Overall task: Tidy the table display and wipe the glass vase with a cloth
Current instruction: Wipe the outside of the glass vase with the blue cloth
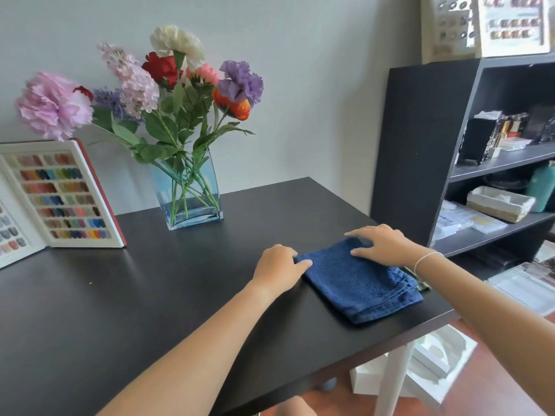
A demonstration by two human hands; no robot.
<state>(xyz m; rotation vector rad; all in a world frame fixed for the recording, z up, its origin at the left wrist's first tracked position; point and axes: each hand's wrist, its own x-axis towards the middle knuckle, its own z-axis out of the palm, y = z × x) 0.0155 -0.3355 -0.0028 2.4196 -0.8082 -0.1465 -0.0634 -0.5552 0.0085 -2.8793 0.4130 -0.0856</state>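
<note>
Left hand (277, 264) pinches the cloth (357, 280) corner, right hand (381, 244) spread flat lower right; better grab it bunched.

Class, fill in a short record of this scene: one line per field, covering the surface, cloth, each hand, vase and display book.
surface: black table
cloth: folded blue cloth, lying near the table's right edge
left hand: touching the cloth's left corner
right hand: fingers spread on the cloth's far end
vase: glass vase holding flowers, untouched
display book: nail colour chart, standing open left of the vase
</note>
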